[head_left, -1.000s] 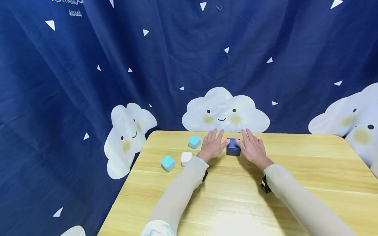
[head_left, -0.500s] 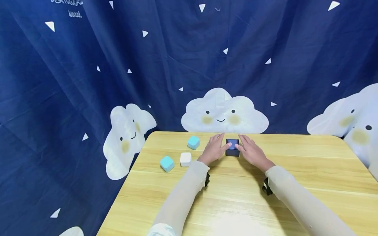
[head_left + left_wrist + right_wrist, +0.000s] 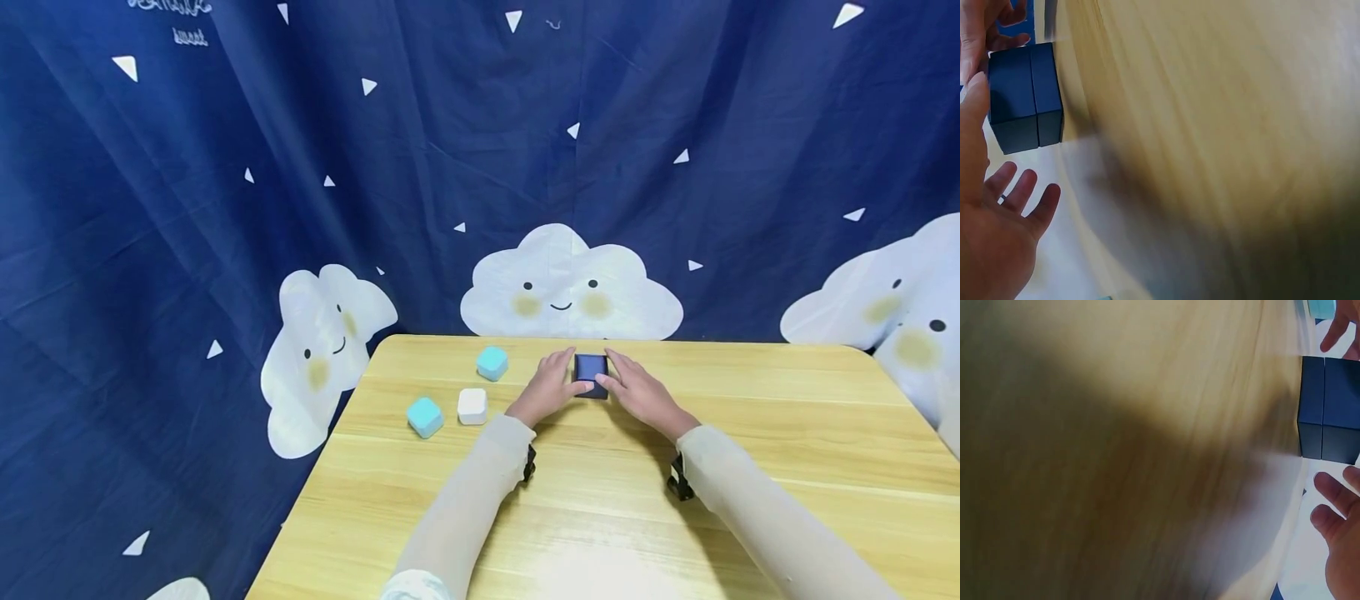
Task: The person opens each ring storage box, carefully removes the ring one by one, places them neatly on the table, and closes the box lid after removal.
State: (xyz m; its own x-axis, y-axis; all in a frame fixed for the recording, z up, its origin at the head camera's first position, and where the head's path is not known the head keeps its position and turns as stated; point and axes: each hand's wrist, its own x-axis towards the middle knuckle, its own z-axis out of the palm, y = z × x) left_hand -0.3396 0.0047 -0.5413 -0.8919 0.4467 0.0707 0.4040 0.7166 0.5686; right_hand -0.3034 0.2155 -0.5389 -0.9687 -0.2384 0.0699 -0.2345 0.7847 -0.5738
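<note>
A small dark blue box [image 3: 591,367] sits on the wooden table [image 3: 600,500] near its far edge, between my two hands. My left hand [image 3: 551,385] lies against its left side. In the left wrist view the thumb [image 3: 972,125] rests along the box [image 3: 1025,97] while the other fingers [image 3: 1022,194] spread straight, clear of it. My right hand [image 3: 637,390] flanks the right side, its thumb on the box's near edge. The right wrist view shows the box [image 3: 1329,425] with the fingers [image 3: 1335,509] beside it, apart from it.
Left of my hands stand two teal cubes [image 3: 492,362] [image 3: 425,416] and a white cube [image 3: 472,405]. A dark blue curtain with cloud faces [image 3: 570,287] hangs right behind the table's far edge. The table's left edge [image 3: 330,467] drops off near the cubes.
Both hands pulled back from lying flat with fingers stretched past the box. They now sit closer in at its sides, thumbs on it. The box has barely moved.
</note>
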